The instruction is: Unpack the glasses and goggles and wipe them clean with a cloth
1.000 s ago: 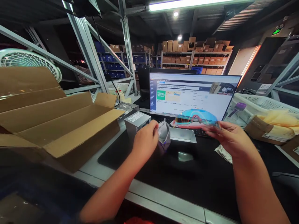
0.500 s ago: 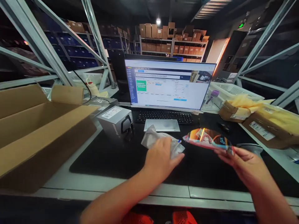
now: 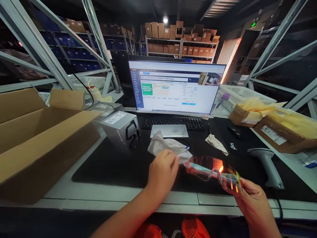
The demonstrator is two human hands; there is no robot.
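Observation:
My right hand (image 3: 255,198) is closed on one end of a pair of sunglasses (image 3: 210,170), holding them above the black desk mat (image 3: 119,168). Their wide lens shines red and orange, with pale arms behind it. My left hand (image 3: 163,173) has its fingers curled together at the near edge of a crumpled white bag (image 3: 160,143) with a small blue mark; its fingertips are partly hidden. Behind the bag sits a shallow silver tray (image 3: 169,131). A grey printed box (image 3: 121,129) stands to the left.
An open cardboard box (image 3: 44,138) fills the left side. A monitor (image 3: 170,89) and keyboard (image 3: 158,121) stand at the back. On the right are a white cloth (image 3: 216,144), a mouse (image 3: 234,132), a barcode scanner (image 3: 268,165) and cartons with yellow packaging (image 3: 284,132).
The sunglasses have come down and nearer to me, uncovering the cloth and the scanner. My left hand has drawn slightly back, its thumb now closed against the fingers.

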